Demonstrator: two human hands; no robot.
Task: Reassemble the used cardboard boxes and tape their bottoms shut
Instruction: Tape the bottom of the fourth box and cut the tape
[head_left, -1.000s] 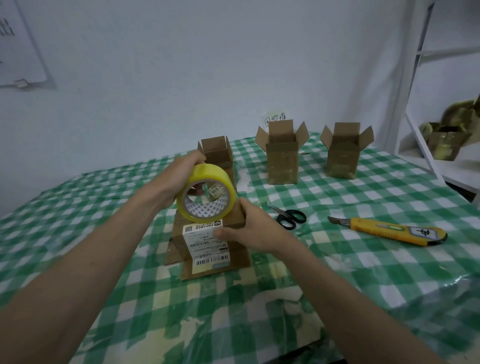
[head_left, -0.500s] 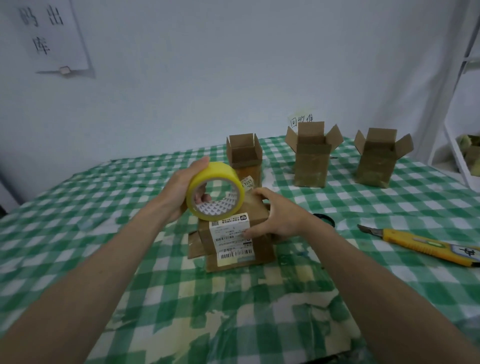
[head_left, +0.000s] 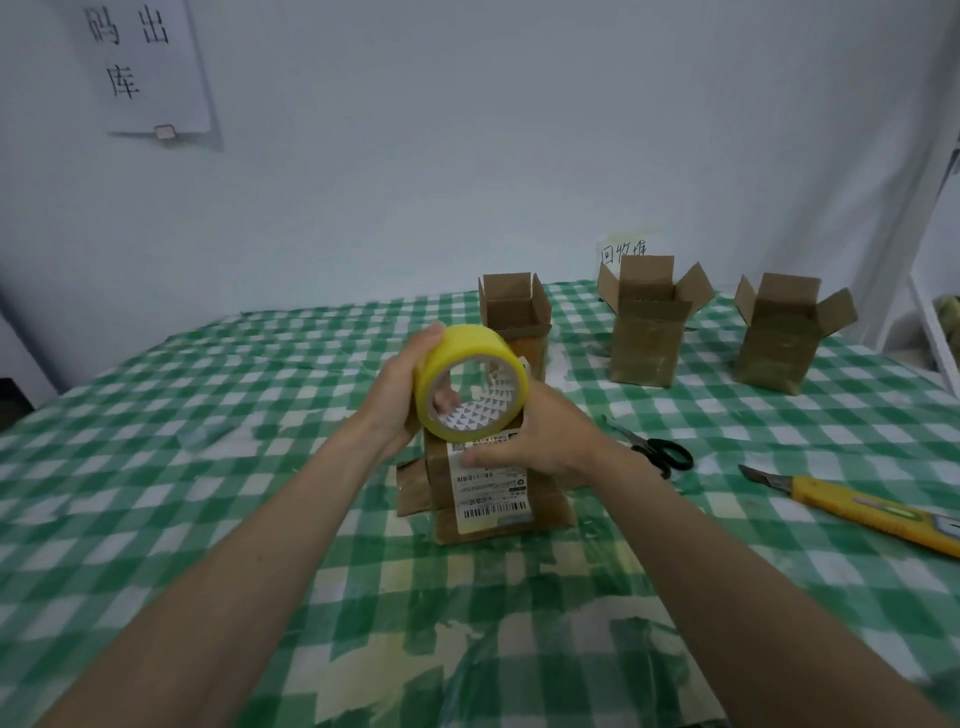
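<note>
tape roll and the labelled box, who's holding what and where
The left hand grips the yellow tape roll by its outer rim; the right hand holds the labelled box near its top.

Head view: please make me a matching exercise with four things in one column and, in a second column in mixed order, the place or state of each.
Things:
1. tape roll
2. labelled box
3. scissors
4. utility knife

Places or states:
A. lying at the right edge of the table, blade out
B. held up in the left hand
C. lying just right of the right hand
D. standing under both hands, right hand on it

Pairs: 1-B, 2-D, 3-C, 4-A
</note>
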